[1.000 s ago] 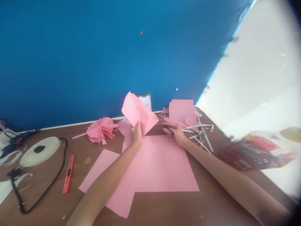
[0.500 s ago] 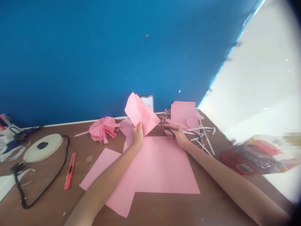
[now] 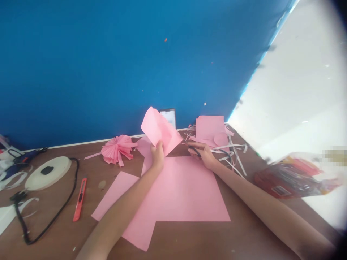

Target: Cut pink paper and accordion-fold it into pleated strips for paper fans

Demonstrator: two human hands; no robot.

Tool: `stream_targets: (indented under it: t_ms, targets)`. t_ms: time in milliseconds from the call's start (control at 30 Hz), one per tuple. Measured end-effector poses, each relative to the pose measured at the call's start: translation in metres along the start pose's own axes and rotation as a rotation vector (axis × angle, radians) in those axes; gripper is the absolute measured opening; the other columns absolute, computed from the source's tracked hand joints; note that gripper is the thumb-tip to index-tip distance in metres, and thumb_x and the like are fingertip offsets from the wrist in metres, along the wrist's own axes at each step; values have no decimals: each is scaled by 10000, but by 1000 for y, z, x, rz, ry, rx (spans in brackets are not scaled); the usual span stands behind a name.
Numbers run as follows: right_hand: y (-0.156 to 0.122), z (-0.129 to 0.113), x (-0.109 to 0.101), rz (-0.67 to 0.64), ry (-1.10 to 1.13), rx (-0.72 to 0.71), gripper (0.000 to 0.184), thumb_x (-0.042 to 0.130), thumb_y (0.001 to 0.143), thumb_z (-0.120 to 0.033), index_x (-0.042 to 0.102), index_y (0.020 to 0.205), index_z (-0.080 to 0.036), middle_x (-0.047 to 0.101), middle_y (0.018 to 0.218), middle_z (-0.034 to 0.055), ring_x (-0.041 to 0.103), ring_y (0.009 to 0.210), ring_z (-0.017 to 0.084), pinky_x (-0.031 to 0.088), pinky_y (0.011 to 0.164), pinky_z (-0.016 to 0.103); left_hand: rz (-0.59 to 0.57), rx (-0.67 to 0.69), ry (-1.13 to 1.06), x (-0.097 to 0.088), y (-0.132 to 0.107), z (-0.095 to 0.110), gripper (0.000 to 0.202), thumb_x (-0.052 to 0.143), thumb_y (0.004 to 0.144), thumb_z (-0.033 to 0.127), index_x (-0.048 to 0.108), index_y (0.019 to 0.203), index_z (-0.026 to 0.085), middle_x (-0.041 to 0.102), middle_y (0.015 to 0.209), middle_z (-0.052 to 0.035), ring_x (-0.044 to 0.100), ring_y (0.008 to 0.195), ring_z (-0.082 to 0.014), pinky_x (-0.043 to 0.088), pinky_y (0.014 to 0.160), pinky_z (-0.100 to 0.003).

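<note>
My left hand [image 3: 157, 156] is closed on a folded piece of pink paper [image 3: 159, 130] and holds it up above the brown table [image 3: 189, 240]. My right hand [image 3: 204, 153] grips a pair of dark-handled scissors [image 3: 193, 147] whose blades point left toward the paper's right edge. Beneath both hands lies a large pink sheet [image 3: 179, 191] flat on the table. A pleated pink paper fan [image 3: 118, 148] rests to the left of the held paper.
An orange utility knife [image 3: 79, 199], a white tape roll [image 3: 48, 173] and a black cable [image 3: 48, 220] lie at left. More pink paper [image 3: 210, 128] and white paper strips [image 3: 235, 156] sit behind my right hand. A red plastic packet [image 3: 295, 176] lies at right. A blue wall [image 3: 108, 65] backs the table.
Hands, paper and scissors stay in nearly the same pose; only the view shifts slightly.
</note>
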State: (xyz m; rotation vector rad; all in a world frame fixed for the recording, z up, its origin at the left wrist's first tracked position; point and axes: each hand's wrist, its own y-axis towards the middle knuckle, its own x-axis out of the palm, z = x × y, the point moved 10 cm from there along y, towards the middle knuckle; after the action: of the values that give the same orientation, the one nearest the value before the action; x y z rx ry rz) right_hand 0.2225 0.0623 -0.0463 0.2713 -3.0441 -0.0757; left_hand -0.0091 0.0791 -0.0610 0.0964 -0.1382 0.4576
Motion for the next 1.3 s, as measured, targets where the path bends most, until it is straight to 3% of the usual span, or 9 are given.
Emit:
stream_targets:
  t_ms: [467, 767, 1300]
  targets:
    - [1, 1, -1, -1, -58, -14, 386, 736, 709, -377, 721, 1033, -167, 485, 565, -42, 346, 462, 66, 233, 439, 228, 32, -6, -62, -3, 3, -5, 192, 598, 821, 250, 611, 999, 179, 679, 1015, -46, 627, 968, -179, 472, 846, -274]
    - [1, 1, 0, -30, -84, -33, 411, 728, 735, -390, 714, 1083, -170, 486, 578, -37, 351, 472, 65, 248, 449, 228, 41, 12, -20, -3, 1, 1, 155, 574, 819, 258, 621, 938, 170, 659, 861, -21, 619, 859, -166, 467, 781, -266]
    - [0, 0, 1, -31, -100, -61, 427, 732, 717, -431, 726, 1071, -193, 493, 557, -37, 347, 460, 68, 266, 447, 235, 38, 24, 39, -6, 5, 11, 201, 573, 814, 239, 647, 978, 149, 686, 951, -69, 633, 891, -194, 481, 786, -285]
